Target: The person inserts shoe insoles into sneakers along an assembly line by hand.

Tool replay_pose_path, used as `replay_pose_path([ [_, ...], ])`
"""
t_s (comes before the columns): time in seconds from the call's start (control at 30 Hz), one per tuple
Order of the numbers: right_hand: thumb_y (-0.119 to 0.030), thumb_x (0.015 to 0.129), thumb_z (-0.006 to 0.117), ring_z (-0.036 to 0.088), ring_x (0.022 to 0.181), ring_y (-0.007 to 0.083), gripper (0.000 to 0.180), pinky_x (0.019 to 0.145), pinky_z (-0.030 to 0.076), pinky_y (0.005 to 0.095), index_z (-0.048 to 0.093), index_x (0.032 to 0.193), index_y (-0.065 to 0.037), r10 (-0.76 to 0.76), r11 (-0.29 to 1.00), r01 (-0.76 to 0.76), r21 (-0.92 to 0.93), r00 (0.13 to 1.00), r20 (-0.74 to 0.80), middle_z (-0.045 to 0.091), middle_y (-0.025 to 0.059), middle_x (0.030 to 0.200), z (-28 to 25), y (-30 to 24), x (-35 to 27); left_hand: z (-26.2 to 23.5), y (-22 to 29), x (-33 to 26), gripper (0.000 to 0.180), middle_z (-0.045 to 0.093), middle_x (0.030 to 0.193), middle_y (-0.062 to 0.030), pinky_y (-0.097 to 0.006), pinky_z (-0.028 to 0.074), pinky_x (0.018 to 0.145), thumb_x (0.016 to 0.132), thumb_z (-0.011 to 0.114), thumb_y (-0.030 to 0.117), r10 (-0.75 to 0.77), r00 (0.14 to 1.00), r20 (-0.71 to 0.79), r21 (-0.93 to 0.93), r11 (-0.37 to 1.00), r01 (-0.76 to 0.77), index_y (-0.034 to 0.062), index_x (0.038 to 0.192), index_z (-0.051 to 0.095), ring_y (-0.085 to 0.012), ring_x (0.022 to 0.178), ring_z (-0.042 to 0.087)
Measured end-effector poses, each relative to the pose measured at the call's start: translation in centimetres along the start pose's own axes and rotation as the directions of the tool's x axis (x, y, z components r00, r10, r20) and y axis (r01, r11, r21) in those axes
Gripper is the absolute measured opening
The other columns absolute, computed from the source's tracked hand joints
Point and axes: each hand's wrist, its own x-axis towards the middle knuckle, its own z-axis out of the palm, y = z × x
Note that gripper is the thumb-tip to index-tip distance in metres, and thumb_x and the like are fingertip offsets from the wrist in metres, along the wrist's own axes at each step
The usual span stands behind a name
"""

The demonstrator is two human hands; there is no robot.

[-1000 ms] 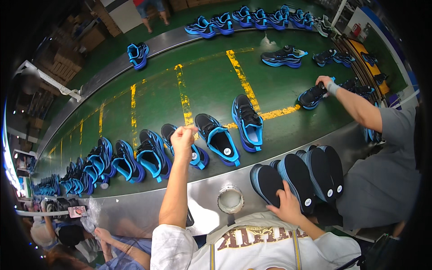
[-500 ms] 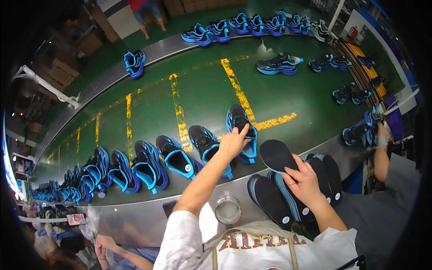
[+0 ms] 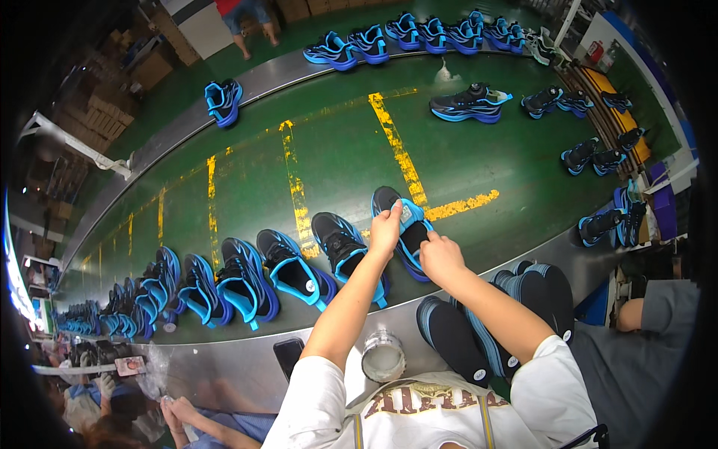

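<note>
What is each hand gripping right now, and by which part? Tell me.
The left hand pinches the blue tongue of the black-and-blue shoe on the green belt. The right hand presses into the shoe's opening; what it grips cannot be told.

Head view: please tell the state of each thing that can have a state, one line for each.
Left hand: gripping the tongue of the black-and-blue shoe.
Right hand: at the shoe's opening, fingers inside.
Black-and-blue shoe: upright on the green belt.
Insoles: stacked on the metal ledge.
Round tin: open.
</note>
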Motion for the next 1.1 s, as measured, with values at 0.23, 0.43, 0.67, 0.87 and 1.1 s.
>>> replay_pose_path([
  [0.23,-0.011,0.072,0.049,0.057,0.067,0.0328,0.013,0.061,0.047,0.0402,0.054,0.071,0.001,0.157,0.979,-0.145,0.143,0.985,-0.078,0.053,0.0186,0.08,4.1,0.4,2.1,0.3,0.1,0.1,0.047,0.052,0.057,-0.0112,-0.031,0.039,0.055,0.079,0.051,0.042,0.101,0.995,0.025,0.114,0.988,-0.104,-0.0036,0.069,0.054,-0.0161,0.057,0.049],
  [0.43,-0.008,0.074,0.045,0.057,0.076,0.0318,0.014,0.066,0.047,0.0403,0.055,0.078,0.002,0.076,0.99,-0.088,0.106,0.99,0.118,0.05,0.0183,0.09,2.6,0.4,0.4,-0.6,-0.9,0.8,0.047,0.056,0.072,-0.0041,-0.023,0.039,0.058,0.082,0.049,0.039,0.218,0.97,0.105,0.197,0.952,-0.235,-0.0053,0.096,0.056,-0.008,0.064,0.046],
  [0.67,-0.014,0.078,0.046,0.053,0.084,0.0314,0.015,0.067,0.047,0.0411,0.053,0.082,-0.001,0.103,0.977,-0.08,0.199,0.989,-0.108,0.049,0.0185,0.099,3.8,0.2,2.0,-0.4,-1.1,0.5,0.044,0.057,0.076,-0.0044,-0.023,0.039,0.06,0.082,0.051,0.035,0.194,0.969,0.154,0.071,0.976,-0.206,-0.0062,0.097,0.054,-0.0078,0.068,0.048],
  [0.87,-0.034,0.065,0.062,0.051,0.085,0.0335,0.035,0.074,0.044,0.0379,0.06,0.082,-0.004,0.146,0.989,-0.146,-0.01,0.98,0.137,0.05,0.0216,0.099,-1.6,0.1,-0.2,-0.6,-0.9,-0.2,0.05,0.057,0.08,-0.006,-0.022,0.04,0.061,0.08,0.054,0.037,0.249,0.954,0.168,0.01,0.967,-0.254,-0.0082,0.101,0.052,-0.0096,0.069,0.049],
  [1.1,-0.012,0.069,0.05,0.053,0.078,0.0314,0.016,0.069,0.046,0.0395,0.061,0.074,-0.001,-0.237,0.971,0.23,0.058,0.934,0.268,0.052,0.0186,0.08,0.4,3.1,0.8,-0.8,-1.0,-0.2,0.051,0.056,0.076,-0.0049,-0.023,0.039,0.061,0.08,0.053,0.038,0.236,0.95,0.205,0.074,0.964,-0.256,-0.006,0.104,0.051,-0.009,0.069,0.047],
])
